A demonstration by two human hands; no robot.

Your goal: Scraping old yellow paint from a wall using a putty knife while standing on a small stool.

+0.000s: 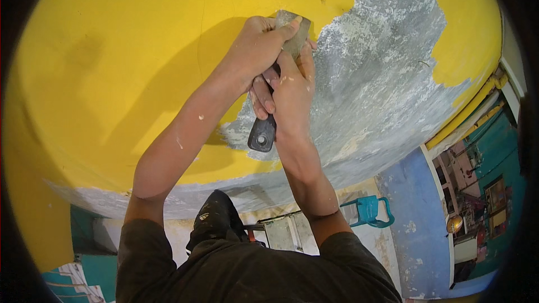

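A paint scraper with a broad metal blade (294, 44) and a black handle (262, 134) is between my two hands, its blade end uppermost. My left hand (259, 48) grips it near the blade, with the thumb lying flat on the metal face. Lower down, my right hand (294, 92) closes around it from the right, index finger and thumb at the blade. The handle's butt, with a hole in it, sticks out below the fingers. Behind stands a wall of yellow paint (139, 50) with a large bare grey patch (379, 71). Whether the blade touches the wall, I cannot tell.
Thin cracks run down the yellow paint. Far below at the right is a teal plastic chair (369, 212). Beyond it stands a blue wall (414, 219) with flaking paint, beside an opening with cluttered household things. My knee (217, 212) is close to the wall's lower edge.
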